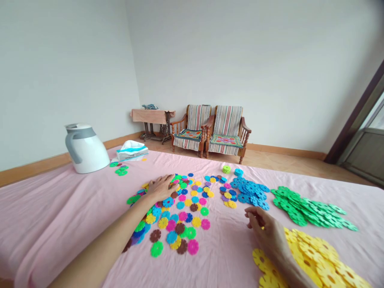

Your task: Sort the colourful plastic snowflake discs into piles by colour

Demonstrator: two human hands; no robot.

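Observation:
Small flower-shaped discs in mixed colours [183, 216] lie spread over the pink cloth. My left hand [162, 188] rests on the far left part of them, fingers spread, palm down. My right hand [263, 224] hovers beside the yellow disc pile [312, 256], its fingers curled together; whether something small is between them is hidden. Beyond it is a heap of blue discs [250, 192], with a green heap [306, 208] to its right. A smaller mixed group [228, 195] sits left of the blue heap.
A white and grey jug [90, 150] and a tissue box [132, 152] stand at the back left, near a few green discs [121, 171]. Small green [226, 169] and blue [238, 172] stacks sit at the far edge. Two chairs [225, 128] stand beyond.

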